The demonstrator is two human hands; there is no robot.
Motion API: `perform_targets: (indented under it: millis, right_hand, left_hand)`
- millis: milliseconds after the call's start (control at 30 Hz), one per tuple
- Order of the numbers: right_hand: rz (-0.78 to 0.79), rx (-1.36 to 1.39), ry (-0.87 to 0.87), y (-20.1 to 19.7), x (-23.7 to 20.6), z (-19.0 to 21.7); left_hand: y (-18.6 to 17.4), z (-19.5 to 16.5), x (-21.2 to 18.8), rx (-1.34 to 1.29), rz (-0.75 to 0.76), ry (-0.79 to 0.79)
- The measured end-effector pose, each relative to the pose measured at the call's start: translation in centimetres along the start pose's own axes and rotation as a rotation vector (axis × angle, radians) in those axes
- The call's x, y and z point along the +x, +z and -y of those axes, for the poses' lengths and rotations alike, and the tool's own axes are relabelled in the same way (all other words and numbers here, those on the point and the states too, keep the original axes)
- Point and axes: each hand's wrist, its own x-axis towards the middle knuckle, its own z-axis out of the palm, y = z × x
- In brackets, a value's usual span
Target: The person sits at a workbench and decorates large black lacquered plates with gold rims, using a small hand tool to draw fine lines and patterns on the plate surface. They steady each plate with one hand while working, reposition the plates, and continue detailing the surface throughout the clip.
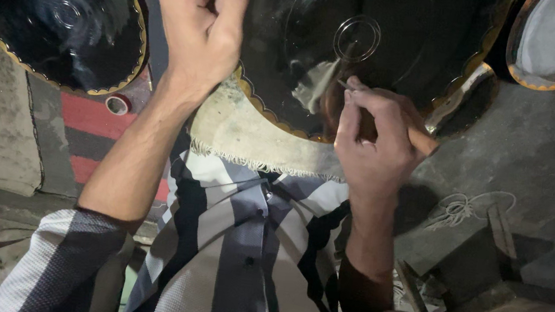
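- Gripping the rim of the round black gold-edged lacquered tray point(372, 55), left hand point(198, 25) curled shut, tray centre on frayed beige cloth point(251, 139).
- Right hand point(376, 143) pinches thin wooden-handled brush point(393, 117), long axis running lower-right to upper-left, tip on tray.
- Four black trays counted; one brush.

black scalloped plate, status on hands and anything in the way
Left hand steadies glossy black gold-rimmed scalloped plate. Right hand holds thin brush to it. Nothing obstructing.
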Motion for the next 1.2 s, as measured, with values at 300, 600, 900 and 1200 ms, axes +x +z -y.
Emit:
perform_targets:
  millis: [300, 600, 900, 1200]
  right_hand:
    - [-0.006, -0.003, -0.024, -0.4, -0.1, 0.5]
    - [0.005, -0.003, -0.022, -0.1, -0.6, 0.0]
    - [0.029, -0.039, -0.002, -0.6, -0.9, 1.0]
    - [0.025, 0.032, 0.031, -0.9, -0.9, 1.8]
  left_hand:
    - [-0.2, -0.1, 0.0, 0.135, -0.023, 0.053]
    - [-0.3, -0.4, 0.2, 0.135, -0.003, 0.056]
    - [-0.4, -0.4, -0.4, 0.143, -0.024, 0.036]
    - [-0.2, -0.2, -0.5, 0.173, -0.049, 0.059]
